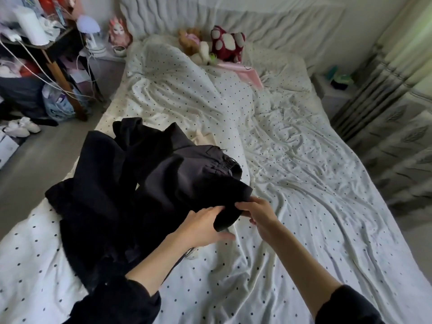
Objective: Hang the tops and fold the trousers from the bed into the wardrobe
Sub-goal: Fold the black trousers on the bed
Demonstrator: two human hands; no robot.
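A pile of black clothes lies on the left half of the bed, which has a white dotted cover. On top of the pile sit dark trousers with a gathered waistband. My left hand and my right hand both grip one black edge of this garment at the pile's near right corner, thumbs on top. A cream garment peeks out behind the pile. The wardrobe is not in view.
Soft toys and a pink item lie at the head of the bed. A cluttered side table with cables stands at the left, white shoes on the floor below. Patterned curtains hang at the right.
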